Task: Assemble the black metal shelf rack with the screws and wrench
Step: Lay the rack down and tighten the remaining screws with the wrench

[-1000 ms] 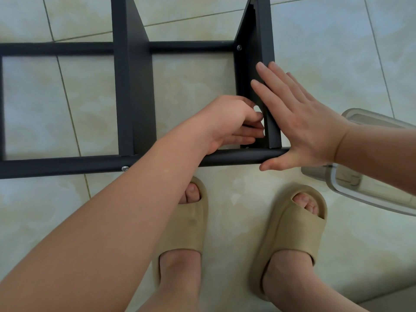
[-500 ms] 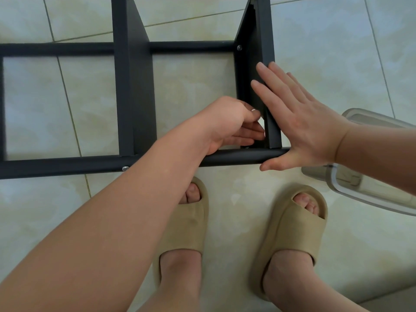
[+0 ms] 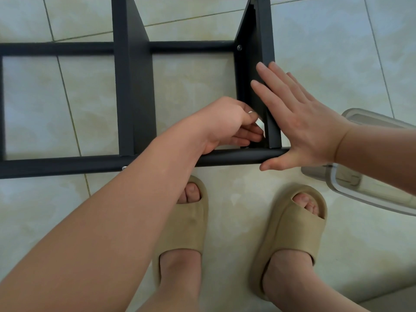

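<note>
hands busy at the rack's near right corner

head view: the black shelf rack (image 3: 132, 86) lies on the tiled floor (image 3: 67, 199), just beyond a pair of tan sandals (image 3: 186, 228). the left hand (image 3: 227, 122) is in at the near right corner, grip curled tight by the inner face of the right panel (image 3: 263, 41). there's a small silvery bit at its fingertip (image 3: 253, 115), and what it holds i cannot tell. the right hand (image 3: 301, 124) is flat on that panel's outer side, grip wide open, thumb by the near tube (image 3: 225, 157). a clear plastic container (image 3: 351, 113) sits far right.
</note>
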`<act>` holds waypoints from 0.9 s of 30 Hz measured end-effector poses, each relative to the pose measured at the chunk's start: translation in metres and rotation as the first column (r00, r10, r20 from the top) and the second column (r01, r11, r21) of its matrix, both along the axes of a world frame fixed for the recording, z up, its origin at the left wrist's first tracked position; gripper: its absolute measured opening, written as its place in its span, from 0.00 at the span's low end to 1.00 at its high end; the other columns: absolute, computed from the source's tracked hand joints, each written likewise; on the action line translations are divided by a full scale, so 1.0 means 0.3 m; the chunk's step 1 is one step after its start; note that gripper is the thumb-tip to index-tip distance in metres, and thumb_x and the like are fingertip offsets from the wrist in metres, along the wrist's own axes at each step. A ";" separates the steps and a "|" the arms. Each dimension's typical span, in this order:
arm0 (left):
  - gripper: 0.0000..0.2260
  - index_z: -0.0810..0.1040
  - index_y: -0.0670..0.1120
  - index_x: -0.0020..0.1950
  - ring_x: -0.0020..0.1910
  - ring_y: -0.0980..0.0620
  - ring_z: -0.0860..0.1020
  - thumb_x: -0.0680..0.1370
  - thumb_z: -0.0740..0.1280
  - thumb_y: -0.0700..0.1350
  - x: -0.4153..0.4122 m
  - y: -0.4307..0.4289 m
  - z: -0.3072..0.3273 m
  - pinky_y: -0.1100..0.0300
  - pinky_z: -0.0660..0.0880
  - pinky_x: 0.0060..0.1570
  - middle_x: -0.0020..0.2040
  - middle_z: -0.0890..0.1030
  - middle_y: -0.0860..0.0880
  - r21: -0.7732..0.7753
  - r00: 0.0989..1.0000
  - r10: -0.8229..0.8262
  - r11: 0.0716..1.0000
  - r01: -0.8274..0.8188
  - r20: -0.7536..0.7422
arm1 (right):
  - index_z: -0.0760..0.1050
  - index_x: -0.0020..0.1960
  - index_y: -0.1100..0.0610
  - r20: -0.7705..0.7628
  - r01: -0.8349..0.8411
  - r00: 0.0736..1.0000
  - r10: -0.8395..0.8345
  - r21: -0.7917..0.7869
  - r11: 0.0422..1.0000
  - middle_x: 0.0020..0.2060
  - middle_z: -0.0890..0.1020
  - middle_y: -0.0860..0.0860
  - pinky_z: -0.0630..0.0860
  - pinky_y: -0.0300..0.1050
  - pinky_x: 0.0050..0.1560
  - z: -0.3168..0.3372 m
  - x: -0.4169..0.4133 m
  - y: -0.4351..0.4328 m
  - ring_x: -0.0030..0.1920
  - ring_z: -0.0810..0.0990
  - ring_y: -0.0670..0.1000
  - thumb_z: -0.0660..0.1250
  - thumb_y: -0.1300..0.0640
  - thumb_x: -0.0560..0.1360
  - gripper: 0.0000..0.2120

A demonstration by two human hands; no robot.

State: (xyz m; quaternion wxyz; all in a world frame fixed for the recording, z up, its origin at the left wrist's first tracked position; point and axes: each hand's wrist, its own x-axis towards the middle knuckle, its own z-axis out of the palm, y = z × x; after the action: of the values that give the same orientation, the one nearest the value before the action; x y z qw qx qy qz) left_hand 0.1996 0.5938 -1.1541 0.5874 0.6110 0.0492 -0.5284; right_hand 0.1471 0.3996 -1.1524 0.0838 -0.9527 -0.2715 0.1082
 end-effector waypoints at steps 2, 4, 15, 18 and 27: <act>0.09 0.75 0.46 0.44 0.38 0.54 0.84 0.84 0.61 0.41 -0.001 0.004 0.002 0.59 0.81 0.45 0.34 0.84 0.51 0.004 1.000 -0.013 1.000 0.013 0.012 | 0.46 0.82 0.64 0.001 0.001 1.000 -0.001 0.001 1.000 0.81 0.46 0.63 0.53 0.69 0.77 -0.001 0.000 0.000 0.81 0.43 0.63 0.56 0.19 0.68 0.62; 0.09 0.75 0.46 0.44 0.38 0.54 0.84 0.84 0.60 0.40 0.000 0.007 0.005 0.59 0.80 0.45 0.34 0.84 0.51 0.011 0.999 -0.030 0.999 0.030 0.029 | 0.46 0.82 0.64 0.002 -0.001 1.000 0.001 0.003 1.000 0.81 0.46 0.63 0.53 0.69 0.77 -0.001 0.001 0.000 0.81 0.43 0.63 0.56 0.19 0.68 0.62; 0.08 0.76 0.46 0.48 0.39 0.54 0.83 0.84 0.60 0.40 0.003 0.019 0.014 0.61 0.80 0.43 0.38 0.84 0.50 0.045 0.992 -0.103 0.994 0.100 0.068 | 0.46 0.82 0.64 -0.003 0.002 1.000 -0.002 0.005 1.000 0.81 0.46 0.63 0.52 0.69 0.77 -0.002 -0.001 -0.001 0.81 0.43 0.63 0.56 0.19 0.68 0.62; 0.09 0.76 0.46 0.48 0.40 0.54 0.83 0.84 0.59 0.39 0.004 0.022 0.015 0.61 0.79 0.43 0.39 0.84 0.50 0.050 0.991 -0.118 0.992 0.115 0.070 | 0.46 0.82 0.64 -0.001 0.000 1.000 0.000 0.006 1.000 0.81 0.46 0.63 0.53 0.69 0.77 -0.001 -0.001 -0.001 0.81 0.43 0.63 0.56 0.19 0.68 0.62; 0.10 0.78 0.46 0.48 0.42 0.55 0.83 0.84 0.59 0.38 -0.001 0.038 0.019 0.64 0.78 0.43 0.43 0.84 0.49 0.090 0.976 -0.188 0.980 0.179 0.108 | 0.46 0.82 0.64 -0.008 0.002 1.000 -0.002 -0.002 1.000 0.81 0.46 0.63 0.52 0.69 0.77 0.004 -0.002 0.003 0.81 0.43 0.63 0.57 0.19 0.67 0.62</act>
State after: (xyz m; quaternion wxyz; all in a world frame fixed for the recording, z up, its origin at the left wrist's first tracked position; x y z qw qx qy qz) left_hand 0.1993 0.6053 -1.1483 0.5131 0.6656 -0.0207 -0.5416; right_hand 0.1467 0.4005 -1.1511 0.0840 -0.9526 -0.2700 0.1119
